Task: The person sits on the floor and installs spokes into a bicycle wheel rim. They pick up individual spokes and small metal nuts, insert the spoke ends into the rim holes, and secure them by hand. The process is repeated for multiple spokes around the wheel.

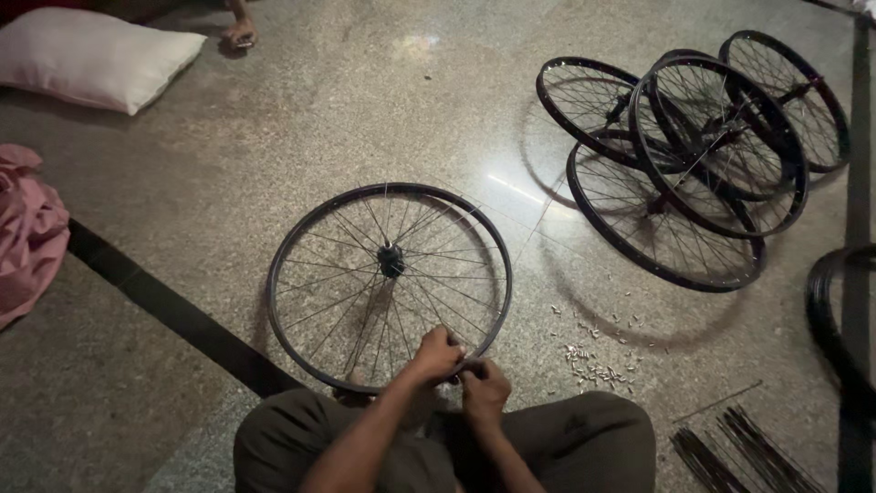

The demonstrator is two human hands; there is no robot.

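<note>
Wheel (390, 285) lies flat on the floor (301, 119) at frame centre, hub (391, 260) in the middle, spokes laced to the rim. Left hand (438, 354) is clenched on the near rim at lower centre. Right hand (484, 391) sits just beside it, fingers pinched at the same rim section; what they pinch is too small to tell. Nipples (598, 365) are scattered on the floor right of the wheel. Loose spokes (744, 452) lie in a bundle at lower right. Stacked wheels (698, 151) occupy the upper right. Pillow (91, 57) at upper left; pink cloth (27, 233) at left edge. The person sits cross-legged at the bottom edge.
</note>
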